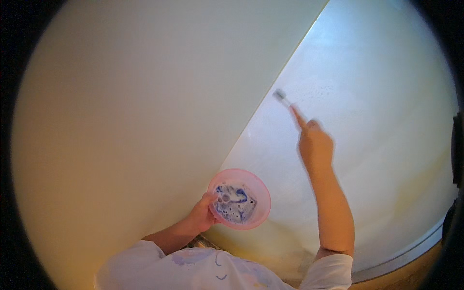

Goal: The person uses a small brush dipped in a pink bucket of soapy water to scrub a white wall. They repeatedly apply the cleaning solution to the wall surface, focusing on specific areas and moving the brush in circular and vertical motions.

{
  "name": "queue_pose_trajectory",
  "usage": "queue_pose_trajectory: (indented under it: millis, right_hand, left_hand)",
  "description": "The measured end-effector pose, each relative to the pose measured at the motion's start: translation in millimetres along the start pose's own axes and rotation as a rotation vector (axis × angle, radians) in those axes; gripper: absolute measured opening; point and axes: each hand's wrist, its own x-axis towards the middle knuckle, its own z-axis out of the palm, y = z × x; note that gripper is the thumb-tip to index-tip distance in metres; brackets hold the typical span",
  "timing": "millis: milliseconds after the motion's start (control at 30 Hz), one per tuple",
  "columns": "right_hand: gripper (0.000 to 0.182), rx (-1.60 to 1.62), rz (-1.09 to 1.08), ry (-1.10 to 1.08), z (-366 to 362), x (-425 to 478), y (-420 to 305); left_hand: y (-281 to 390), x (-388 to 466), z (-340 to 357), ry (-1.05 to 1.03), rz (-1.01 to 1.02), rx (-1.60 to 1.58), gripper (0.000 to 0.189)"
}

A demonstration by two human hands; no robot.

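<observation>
My left hand (pixel 204 214) grips the rim of a pink plastic bowl (pixel 264 199). Foamy liquid with blue patches (pixel 237 204) fills the lower part of the bowl. Up and to the right, my right hand (pixel 314 139) is closed on the handle of a small brush (pixel 286 99), its index finger stretched along it. The dark brush head is blurred and lies at or just over a pale, smooth panel (pixel 355 145), close to its left edge. Small droplets or bubbles (pixel 319 90) show on the panel to the right of the brush.
A plain matte surface (pixel 127 108) covers the left side and meets the pale panel along a slanting edge. A grey metal-like strip (pixel 398 261) borders the panel at the lower right. Dark objects (pixel 457 148) stand at the far right rim.
</observation>
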Motion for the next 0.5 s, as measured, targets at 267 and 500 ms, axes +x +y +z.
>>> queue_pose_trajectory:
  millis: [267, 500]
  right_hand:
    - [0.058, -0.021, -0.183, -0.166, 31.9, -25.5, -23.5]
    - [0.057, 0.01, 0.079, 0.146, -17.7, 24.6, 15.3]
  left_hand:
    - [-2.3, 5.8, -5.5, 0.029, -0.066, -0.022, 0.053]
    - [-1.0, 4.8, -0.5, 0.012, -0.05, -0.034, 0.049]
